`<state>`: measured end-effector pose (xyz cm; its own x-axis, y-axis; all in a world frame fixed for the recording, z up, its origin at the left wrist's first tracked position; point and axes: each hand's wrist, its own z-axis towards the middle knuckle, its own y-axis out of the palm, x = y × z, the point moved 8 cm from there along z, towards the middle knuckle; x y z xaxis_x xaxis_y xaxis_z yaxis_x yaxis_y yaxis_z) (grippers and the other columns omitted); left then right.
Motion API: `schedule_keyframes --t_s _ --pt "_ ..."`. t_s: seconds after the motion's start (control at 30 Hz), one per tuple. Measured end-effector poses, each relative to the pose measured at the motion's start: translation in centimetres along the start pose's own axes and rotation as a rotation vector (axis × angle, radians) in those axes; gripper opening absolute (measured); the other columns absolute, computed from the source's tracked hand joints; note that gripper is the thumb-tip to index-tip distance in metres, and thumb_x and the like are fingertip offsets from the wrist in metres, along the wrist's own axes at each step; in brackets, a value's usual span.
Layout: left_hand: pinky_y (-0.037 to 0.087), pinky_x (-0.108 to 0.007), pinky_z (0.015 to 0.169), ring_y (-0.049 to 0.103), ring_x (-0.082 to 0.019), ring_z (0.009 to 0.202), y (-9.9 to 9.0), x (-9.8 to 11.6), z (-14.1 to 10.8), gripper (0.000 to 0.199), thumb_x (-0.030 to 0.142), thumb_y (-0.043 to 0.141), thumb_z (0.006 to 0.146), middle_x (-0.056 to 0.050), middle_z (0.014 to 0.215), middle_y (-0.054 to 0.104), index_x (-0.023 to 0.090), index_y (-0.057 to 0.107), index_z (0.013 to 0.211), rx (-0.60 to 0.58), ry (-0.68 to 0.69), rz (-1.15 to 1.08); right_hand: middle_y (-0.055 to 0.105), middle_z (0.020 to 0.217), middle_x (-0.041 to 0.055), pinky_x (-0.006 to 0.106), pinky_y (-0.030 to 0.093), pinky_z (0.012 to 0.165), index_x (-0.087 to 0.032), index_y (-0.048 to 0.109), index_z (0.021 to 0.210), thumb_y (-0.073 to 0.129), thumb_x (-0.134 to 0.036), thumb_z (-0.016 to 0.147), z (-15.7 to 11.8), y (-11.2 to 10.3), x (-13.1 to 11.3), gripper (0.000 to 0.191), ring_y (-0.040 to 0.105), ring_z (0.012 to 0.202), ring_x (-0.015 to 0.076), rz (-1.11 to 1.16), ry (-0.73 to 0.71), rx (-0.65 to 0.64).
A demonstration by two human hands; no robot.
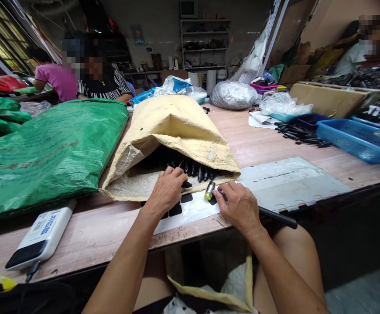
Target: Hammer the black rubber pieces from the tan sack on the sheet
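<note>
My left hand [167, 190] is at the mouth of a yellow woven sack [183, 113], its fingers closed around a slender black piece [186, 185] whose end pokes out. Several black rod-like pieces [200, 172] with tapered ends lie inside the sack. My right hand [239, 204] grips a long black rod [278, 216], which sticks out to the right past the table edge. By its fingertips is a silver and yellow-green end piece [210, 191]; whether it joins the rod is hidden. A white sheet with black rounded squares [176, 209] lies beneath the hands.
A green sack [52, 148] lies at left, with a white power bank [42, 235] and cable in front. On the right are a grey-white sheet [291, 181], a blue tray [356, 139] and loose black parts [302, 134]. An open yellow-edged bag [209, 294] hangs below the table. Other people sit beyond.
</note>
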<state>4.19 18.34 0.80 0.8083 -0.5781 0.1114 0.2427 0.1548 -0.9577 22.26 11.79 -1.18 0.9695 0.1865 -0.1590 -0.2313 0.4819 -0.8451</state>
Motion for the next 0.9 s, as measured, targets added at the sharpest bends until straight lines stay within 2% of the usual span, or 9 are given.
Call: schedule_keyframes --t_s 0.07,0.13,0.33,0.47,0.67,0.8,0.9 --pt "0.039 -0.042 0.085 0.052 -0.028 0.099 -0.5 0.2 -1.1 0.015 0.015 0.068 0.085 -0.006 0.098 0.069 0.023 0.067 0.097 -0.002 -0.030 -0.084 0.063 0.086 0.0061 0.033 0.031 0.076 -0.022 0.067 0.090 0.049 -0.042 0.099 0.0 0.0 0.0 0.028 0.053 0.085 0.0210 0.001 -0.004 0.008" --pt "0.039 -0.041 0.087 0.054 -0.027 0.097 -0.6 0.7 -2.5 0.016 0.019 0.070 0.085 -0.004 0.096 0.070 0.023 0.066 0.100 -0.005 -0.045 -0.178 0.063 0.087 0.0061 0.033 0.032 0.077 -0.022 0.067 0.090 0.051 -0.041 0.098 -0.1 0.1 0.0 0.026 0.053 0.086 0.0212 0.003 -0.006 0.009" --pt "0.043 -0.037 0.086 0.056 -0.023 0.096 1.2 1.2 -5.5 0.015 0.027 0.073 0.086 -0.003 0.097 0.067 0.024 0.070 0.100 0.030 -0.121 -0.438 0.064 0.092 0.0054 0.034 0.035 0.081 -0.022 0.066 0.098 0.059 -0.035 0.091 -0.3 0.0 0.0 0.016 0.054 0.092 0.0228 0.031 -0.007 -0.028" --pt "0.044 -0.037 0.087 0.056 -0.023 0.096 1.3 0.7 -5.8 0.018 0.023 0.076 0.080 -0.003 0.094 0.066 0.023 0.070 0.097 0.095 -0.166 -0.530 0.065 0.096 0.0047 0.034 0.035 0.080 -0.023 0.065 0.103 0.062 -0.029 0.087 -0.7 -0.3 0.4 0.018 0.055 0.094 0.0225 0.042 -0.010 -0.044" --pt "0.045 -0.036 0.084 0.056 -0.023 0.093 0.8 0.2 -5.8 0.019 0.010 0.073 0.072 -0.001 0.089 0.065 0.021 0.068 0.087 0.124 -0.204 -0.585 0.064 0.090 0.0050 0.033 0.035 0.074 -0.022 0.063 0.093 0.054 -0.028 0.095 -1.0 -0.3 0.6 0.011 0.056 0.087 0.0209 -0.003 -0.015 -0.033" --pt "0.044 -0.035 0.082 0.056 -0.022 0.090 1.0 0.2 -5.7 0.017 0.011 0.073 0.072 -0.001 0.086 0.065 0.021 0.069 0.085 0.108 -0.216 -0.596 0.066 0.097 0.0048 0.030 0.042 0.076 -0.023 0.063 0.101 0.049 -0.029 0.099 -0.8 -1.5 0.2 0.016 0.061 0.089 0.0187 0.172 0.029 0.039" --pt "0.043 -0.035 0.082 0.056 -0.022 0.089 1.3 0.3 -5.6 0.014 0.015 0.074 0.075 -0.002 0.084 0.065 0.021 0.072 0.087 0.093 -0.216 -0.584 0.068 0.102 0.0061 0.030 0.047 0.082 -0.023 0.064 0.110 0.047 -0.029 0.100 -0.7 -2.2 -1.1 0.021 0.064 0.094 0.0192 0.383 -0.011 0.047"
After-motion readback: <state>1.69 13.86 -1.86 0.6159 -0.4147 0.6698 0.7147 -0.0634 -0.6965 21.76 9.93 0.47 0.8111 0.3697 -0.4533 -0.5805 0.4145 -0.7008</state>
